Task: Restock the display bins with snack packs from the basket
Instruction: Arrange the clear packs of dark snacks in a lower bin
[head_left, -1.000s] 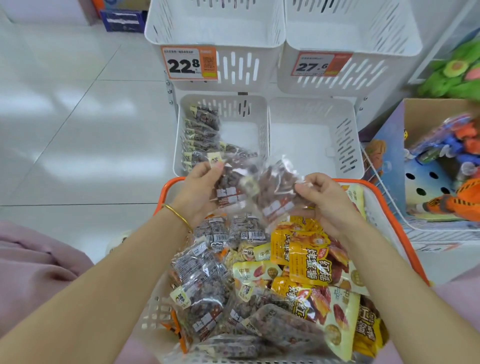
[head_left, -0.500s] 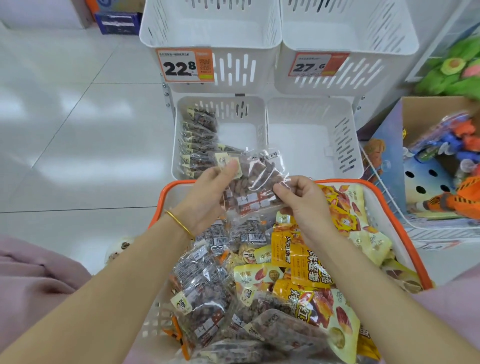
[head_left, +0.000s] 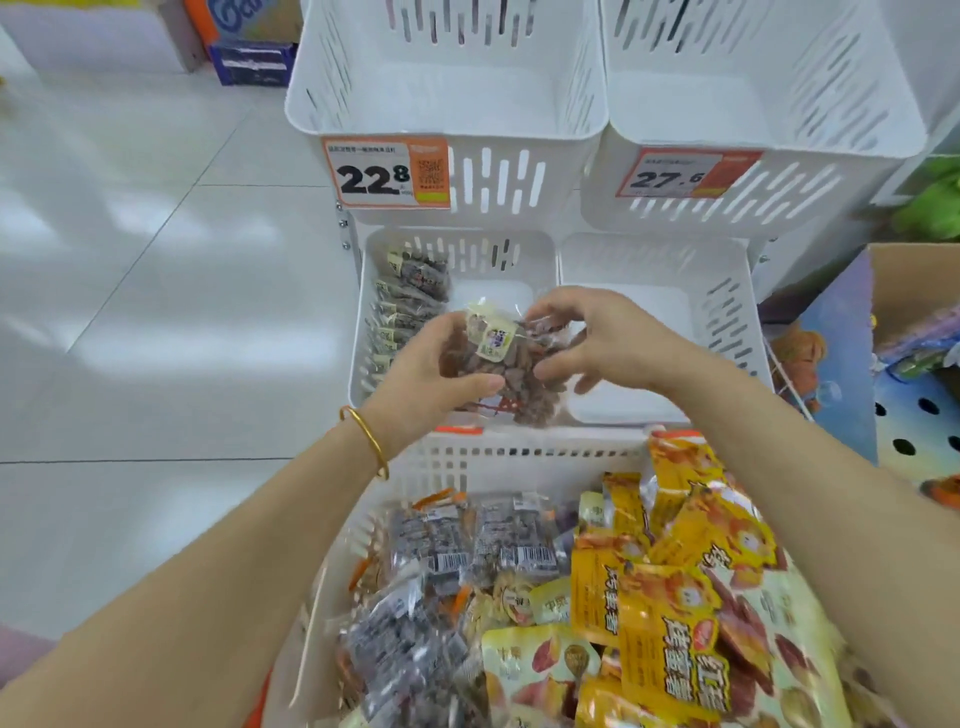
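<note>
My left hand (head_left: 431, 374) grips a clear snack pack (head_left: 501, 366) of brown pieces over the front of the lower left display bin (head_left: 535, 249). My right hand (head_left: 597, 338) pinches the same pack along its top right edge. Several like packs (head_left: 410, 301) stand in a row against that bin's left wall. Below my arms, the white basket (head_left: 519, 457) with an orange rim holds several clear dark packs (head_left: 467, 551) on the left and yellow packs (head_left: 670, 597) on the right.
The lower right bin (head_left: 727, 312) and the two upper bins (head_left: 447, 78) with price tags 22.8 and 27.6 hold nothing visible. A cardboard box of toys (head_left: 883, 364) stands at the right. White tiled floor lies to the left.
Both hands have carried the clear pack forward from above the basket to over the lower left bin. The view has moved closer to the bins.
</note>
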